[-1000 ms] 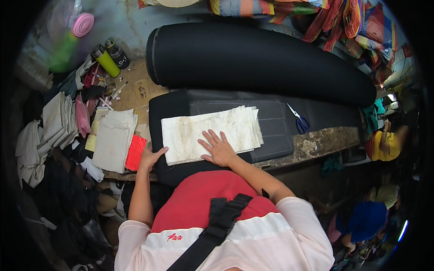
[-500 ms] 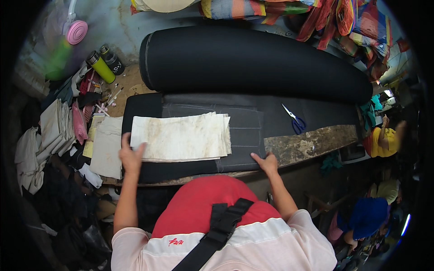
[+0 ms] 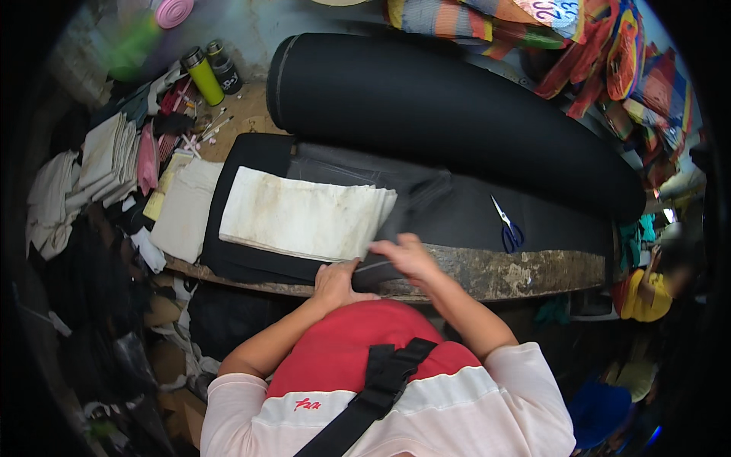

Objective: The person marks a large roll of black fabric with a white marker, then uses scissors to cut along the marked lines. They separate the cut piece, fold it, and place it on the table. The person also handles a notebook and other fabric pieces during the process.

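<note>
Dark cloth lies along the front edge of the surface, seemingly steadied by folded white cloth and the left hand, grip apart; the right hand's grip is indeterminable.

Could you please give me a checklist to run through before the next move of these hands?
1. White cloth lying on the dark fabric: ok.
2. White cloth's layers even at the right end: not ok, they are staggered.
3. Dark fabric flat just right of the white cloth: cannot tell, blurred there.
4. Firm grip by the right hand: cannot tell, the contact is unclear.
5. Scissors apart from the left hand and right hand: ok, off to the right.
</note>
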Motion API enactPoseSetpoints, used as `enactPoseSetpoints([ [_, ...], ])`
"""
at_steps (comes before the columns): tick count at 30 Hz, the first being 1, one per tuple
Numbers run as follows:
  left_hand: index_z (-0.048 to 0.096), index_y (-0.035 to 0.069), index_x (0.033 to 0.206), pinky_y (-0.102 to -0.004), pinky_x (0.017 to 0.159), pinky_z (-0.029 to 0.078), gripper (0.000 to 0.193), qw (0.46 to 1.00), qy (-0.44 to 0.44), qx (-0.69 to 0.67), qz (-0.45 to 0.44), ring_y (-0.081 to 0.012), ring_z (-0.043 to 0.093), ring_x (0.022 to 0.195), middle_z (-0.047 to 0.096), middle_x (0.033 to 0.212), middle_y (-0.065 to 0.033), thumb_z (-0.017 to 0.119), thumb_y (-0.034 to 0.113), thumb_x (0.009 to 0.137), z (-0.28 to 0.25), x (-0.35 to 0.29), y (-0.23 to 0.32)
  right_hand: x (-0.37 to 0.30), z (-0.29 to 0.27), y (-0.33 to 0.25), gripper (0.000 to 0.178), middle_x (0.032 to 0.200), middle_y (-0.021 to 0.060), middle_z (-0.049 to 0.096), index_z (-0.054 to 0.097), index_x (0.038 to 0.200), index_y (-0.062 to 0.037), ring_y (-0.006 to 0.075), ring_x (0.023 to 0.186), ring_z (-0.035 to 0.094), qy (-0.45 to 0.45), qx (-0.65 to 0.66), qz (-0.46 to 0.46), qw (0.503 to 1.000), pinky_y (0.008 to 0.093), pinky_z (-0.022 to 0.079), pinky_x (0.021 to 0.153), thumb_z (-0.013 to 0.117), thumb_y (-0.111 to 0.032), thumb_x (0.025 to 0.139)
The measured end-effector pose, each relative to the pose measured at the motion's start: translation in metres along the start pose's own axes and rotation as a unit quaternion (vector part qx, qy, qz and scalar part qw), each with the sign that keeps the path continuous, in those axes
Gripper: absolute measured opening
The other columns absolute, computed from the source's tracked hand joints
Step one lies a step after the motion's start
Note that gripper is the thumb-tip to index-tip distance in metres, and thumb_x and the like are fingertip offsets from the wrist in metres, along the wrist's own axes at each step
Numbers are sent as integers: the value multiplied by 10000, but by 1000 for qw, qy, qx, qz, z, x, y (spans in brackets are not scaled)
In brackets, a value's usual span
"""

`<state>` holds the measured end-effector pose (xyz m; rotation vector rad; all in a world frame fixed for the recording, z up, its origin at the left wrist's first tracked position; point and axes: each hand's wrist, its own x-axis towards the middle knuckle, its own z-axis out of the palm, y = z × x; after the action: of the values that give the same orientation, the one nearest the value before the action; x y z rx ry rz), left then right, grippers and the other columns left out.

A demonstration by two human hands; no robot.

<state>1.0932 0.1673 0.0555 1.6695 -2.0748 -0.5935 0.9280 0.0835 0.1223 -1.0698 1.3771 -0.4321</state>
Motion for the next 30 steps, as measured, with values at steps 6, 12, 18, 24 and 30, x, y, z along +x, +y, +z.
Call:
enactPoseSetpoints([
  [6,506,37,1193,-328,678,509,405,596,183,-692,-363,-199,621,830,625,971,-45,597,225,846,37,-39,-25,18,57,-7,602,1171,174,553,635,1063,-56,317,1122,493,-276,-255,-390,841,459,350,923,668,-538,704],
  [12,553,85,1000,-270,469,374,261,535,165,-740,-374,-97,503,581,552,743,5,633,265,830,43,-83,-24,64,21,8,518,1455,26,275,381,1340,-313,266,1360,203,-215,-608,-634,426,592,257,1013,491,-209,845],
  [18,542,67,877,-261,412,307,423,388,268,-782,-407,-96,336,408,329,500,32,657,464,786,37,-148,-33,74,42,0,531,1376,36,393,384,1343,-303,281,1293,325,-232,-632,-615,410,619,264,996,507,-190,839],
  [24,433,39,1256,-262,608,479,704,614,543,-213,-532,-137,579,707,578,975,-54,766,333,711,-19,-270,-11,63,74,-39,620,1114,54,597,509,1263,-245,253,1027,561,-356,-675,-499,411,476,421,895,681,-150,675],
  [30,267,60,1376,-440,838,420,1290,901,263,36,-343,-348,511,949,485,1132,-201,861,512,324,-27,-171,-6,83,143,-63,636,922,108,673,611,1166,-192,275,865,634,-537,-635,-404,381,332,488,757,773,-213,551],
])
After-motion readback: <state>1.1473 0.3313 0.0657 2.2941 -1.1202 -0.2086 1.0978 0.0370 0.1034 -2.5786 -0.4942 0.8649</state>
